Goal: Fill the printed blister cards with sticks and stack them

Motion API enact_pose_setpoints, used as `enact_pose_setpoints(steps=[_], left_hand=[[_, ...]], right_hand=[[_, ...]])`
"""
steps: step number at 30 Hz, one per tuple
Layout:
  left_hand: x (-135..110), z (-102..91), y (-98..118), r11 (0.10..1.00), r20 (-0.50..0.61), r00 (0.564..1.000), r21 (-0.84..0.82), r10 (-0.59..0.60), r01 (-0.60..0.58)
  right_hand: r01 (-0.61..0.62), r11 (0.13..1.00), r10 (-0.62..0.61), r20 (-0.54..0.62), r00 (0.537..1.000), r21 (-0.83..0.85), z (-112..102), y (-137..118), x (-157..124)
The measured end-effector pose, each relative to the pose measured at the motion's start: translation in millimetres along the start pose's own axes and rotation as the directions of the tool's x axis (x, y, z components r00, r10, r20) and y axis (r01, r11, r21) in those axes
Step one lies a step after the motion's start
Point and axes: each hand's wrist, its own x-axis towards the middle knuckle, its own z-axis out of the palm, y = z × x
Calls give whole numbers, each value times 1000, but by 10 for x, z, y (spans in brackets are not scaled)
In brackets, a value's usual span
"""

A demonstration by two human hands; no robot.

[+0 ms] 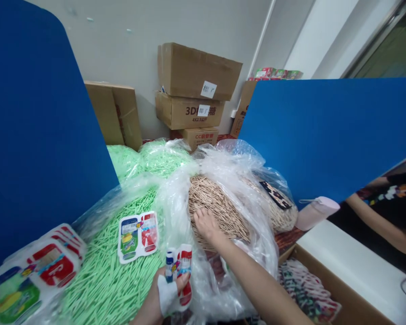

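My left hand (pixel 171 286), with a white wrap around part of it, is closed on a printed white-edged plastic tray (pixel 185 262) with red and blue artwork. My right hand (pixel 208 225) reaches into a clear plastic bag (pixel 177 198) and rests on thin brown sticks (pixel 219 203). Its fingers are slightly apart, with the tips partly among the sticks. Left of it, pale green sticks (pixel 111 266) fill another bag. A similar two-part tray (pixel 138 237) lies on the green sticks, and a stack of such trays (pixel 37 275) sits at the lower left.
Blue partitions (pixel 37 135) (pixel 325 131) stand on both sides. Cardboard boxes (pixel 196 72) are stacked at the back. At right are a phone-like patterned object (pixel 275 195), a pink cylinder (pixel 318 212) and an open carton (pixel 352 289) holding wrapped pieces. Another person's arm (pixel 379 221) shows there.
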Motion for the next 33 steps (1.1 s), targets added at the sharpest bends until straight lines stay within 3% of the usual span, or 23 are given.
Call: enact_pose_setpoints(steps=[7, 10, 13, 15, 18, 22, 25, 28, 30, 33], left_hand=[[-47, 11, 46, 995, 73, 997, -96, -16, 23], [-32, 9, 29, 993, 50, 998, -102, -50, 55], [-21, 8, 31, 997, 30, 999, -72, -30, 32], [-29, 13, 43, 997, 49, 998, -71, -24, 28], [-63, 34, 74, 993, 76, 996, -108, -38, 47], [-105, 81, 197, 983, 53, 999, -184, -11, 21], [-85, 139, 398, 960, 48, 998, -280, 43, -28], [-24, 239, 620, 935, 156, 982, -353, 106, -45], [17, 324, 712, 936, 237, 962, -350, 139, -49], [46, 425, 708, 947, 340, 931, -322, 130, -14]], right_hand=[[-35, 994, 31, 37, 999, 105, -108, 138, -81], [-91, 967, 87, 27, 996, 239, -209, 212, -100], [-155, 884, 162, 21, 987, 442, -317, 292, -150], [-183, 777, 208, 28, 978, 602, -359, 319, -209], [-203, 541, 266, 63, 962, 816, -346, 284, -333], [-202, 225, 273, 138, 952, 953, -302, 158, -542], [-261, -21, 177, 261, 949, 965, -366, 89, -691], [-425, -279, -55, 428, 902, 861, -465, 20, -796], [-484, -323, -142, 465, 874, 813, -491, -50, -851], [-464, -317, -136, 445, 885, 827, -463, -160, -917]])
